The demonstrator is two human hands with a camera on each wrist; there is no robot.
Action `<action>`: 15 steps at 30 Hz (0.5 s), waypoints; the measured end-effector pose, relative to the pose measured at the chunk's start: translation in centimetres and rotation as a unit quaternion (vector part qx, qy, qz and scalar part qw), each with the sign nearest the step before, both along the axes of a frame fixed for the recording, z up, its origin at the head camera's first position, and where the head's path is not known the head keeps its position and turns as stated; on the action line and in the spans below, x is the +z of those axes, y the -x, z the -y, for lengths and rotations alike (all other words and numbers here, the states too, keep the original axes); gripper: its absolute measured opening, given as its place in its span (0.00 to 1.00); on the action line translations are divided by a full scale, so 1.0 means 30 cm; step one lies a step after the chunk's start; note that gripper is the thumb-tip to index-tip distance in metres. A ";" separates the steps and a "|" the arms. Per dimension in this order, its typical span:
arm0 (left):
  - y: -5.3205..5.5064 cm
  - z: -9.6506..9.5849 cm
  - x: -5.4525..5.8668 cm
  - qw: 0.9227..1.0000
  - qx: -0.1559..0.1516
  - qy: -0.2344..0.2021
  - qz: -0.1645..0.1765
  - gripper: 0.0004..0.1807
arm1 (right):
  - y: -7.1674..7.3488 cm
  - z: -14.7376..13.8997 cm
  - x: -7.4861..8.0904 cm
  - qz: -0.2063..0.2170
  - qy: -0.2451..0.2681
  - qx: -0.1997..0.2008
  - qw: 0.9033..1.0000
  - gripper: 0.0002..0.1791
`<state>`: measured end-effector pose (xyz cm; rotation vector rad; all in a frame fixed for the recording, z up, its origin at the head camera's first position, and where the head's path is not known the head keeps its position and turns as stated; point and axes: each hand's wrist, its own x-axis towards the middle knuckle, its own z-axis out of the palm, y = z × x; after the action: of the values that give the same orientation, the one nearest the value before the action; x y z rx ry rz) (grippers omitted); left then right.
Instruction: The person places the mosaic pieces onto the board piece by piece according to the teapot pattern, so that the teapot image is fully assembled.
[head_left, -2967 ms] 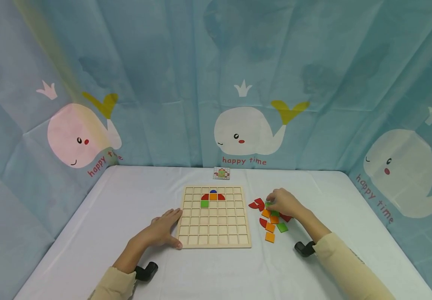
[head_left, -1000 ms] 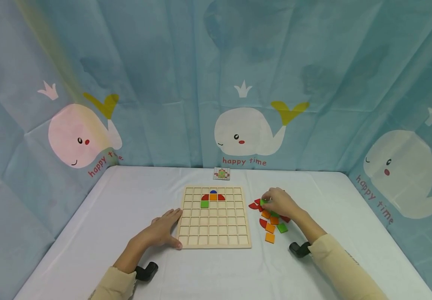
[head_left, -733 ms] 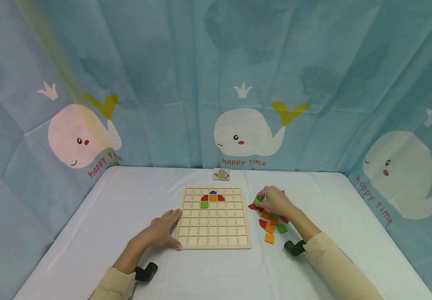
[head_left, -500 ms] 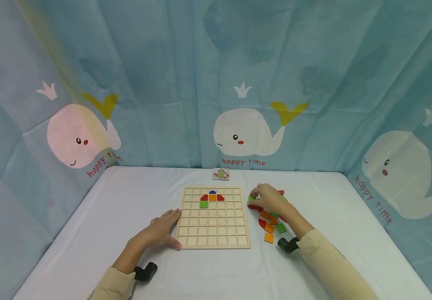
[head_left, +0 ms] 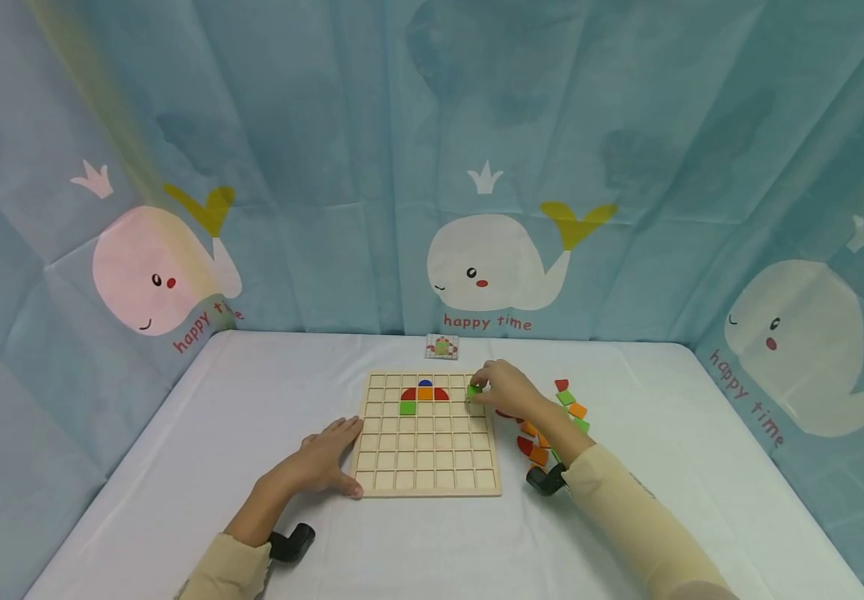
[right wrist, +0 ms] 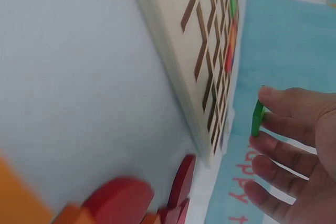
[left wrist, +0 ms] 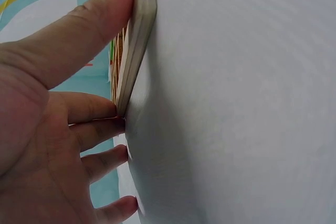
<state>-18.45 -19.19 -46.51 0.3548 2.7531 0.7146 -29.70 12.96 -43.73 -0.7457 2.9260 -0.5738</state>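
My right hand (head_left: 508, 388) pinches a green square tile (right wrist: 257, 117) between thumb and fingertips. In the head view it is over the right side of a wooden grid board (head_left: 426, 462), and the right wrist view shows the tile raised above the board. The left hand (head_left: 324, 458) rests against the board's left edge, fingers spread and thumb at the near corner. Set in the upper cells are a blue half-round piece (head_left: 426, 383), an orange square (head_left: 425, 394), two red quarter-rounds (head_left: 409, 394) flanking it, and a green square (head_left: 407, 408) below the left one.
Loose red, orange and green tiles (head_left: 539, 456) lie right of the board, partly hidden by the right forearm. A small pattern card (head_left: 442, 347) lies behind the board at the table's far edge. A blue whale-print curtain (head_left: 342, 250) stands behind the white table (head_left: 402, 550).
My right hand has moved left from the loose tiles to over the board's right side, carrying the green square tile. The left hand has stayed at the board's edge.
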 end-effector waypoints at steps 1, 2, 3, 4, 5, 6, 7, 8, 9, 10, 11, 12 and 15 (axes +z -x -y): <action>0.000 0.000 0.000 1.000 0.000 -0.001 0.001 0.62 | 0.001 0.011 0.001 0.000 -0.002 0.001 1.000 0.13; 0.000 0.001 0.001 1.000 0.000 -0.001 0.001 0.62 | 0.002 0.022 0.003 0.003 -0.003 0.000 1.000 0.13; 0.000 0.001 0.001 1.000 0.000 -0.002 0.002 0.62 | 0.003 0.032 0.005 0.005 -0.004 0.001 1.000 0.13; 0.000 0.002 0.001 1.000 0.000 -0.002 0.002 0.62 | 0.004 0.041 0.006 0.009 -0.005 0.002 1.000 0.13; 0.001 0.003 -0.002 1.000 0.000 -0.002 0.003 0.62 | 0.004 0.051 0.008 0.014 -0.006 0.001 1.000 0.13; 0.001 0.004 -0.002 1.000 0.000 -0.002 0.003 0.62 | 0.005 0.060 0.008 0.016 -0.007 0.002 1.000 0.13; 0.002 0.004 -0.003 1.000 -0.002 -0.002 0.002 0.62 | 0.006 0.068 0.009 0.016 -0.007 0.006 1.000 0.12; 0.002 0.005 -0.005 1.000 -0.002 -0.003 0.003 0.62 | 0.006 0.077 0.009 0.017 -0.009 0.008 1.000 0.12; 0.003 0.006 -0.006 1.000 -0.002 -0.004 0.003 0.62 | 0.006 0.085 0.008 0.017 -0.008 0.011 1.000 0.12; 0.004 0.006 -0.008 1.000 -0.002 -0.005 0.004 0.62 | 0.006 0.093 0.006 0.016 -0.009 0.014 1.000 0.12; 0.004 0.006 -0.008 1.000 -0.002 -0.005 0.004 0.62 | 0.006 0.101 0.005 0.015 -0.010 0.016 1.000 0.12; 0.004 0.005 -0.007 1.000 -0.003 -0.006 0.003 0.62 | 0.006 0.109 0.002 0.014 -0.011 0.019 1.000 0.12; 0.004 0.003 -0.006 1.000 0.000 -0.006 0.006 0.62 | 0.008 0.132 -0.006 0.017 -0.013 0.025 0.999 0.12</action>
<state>-18.57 -19.28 -46.69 0.3511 2.7398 0.7318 -29.93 9.01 -43.91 -0.7961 2.8687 -0.5383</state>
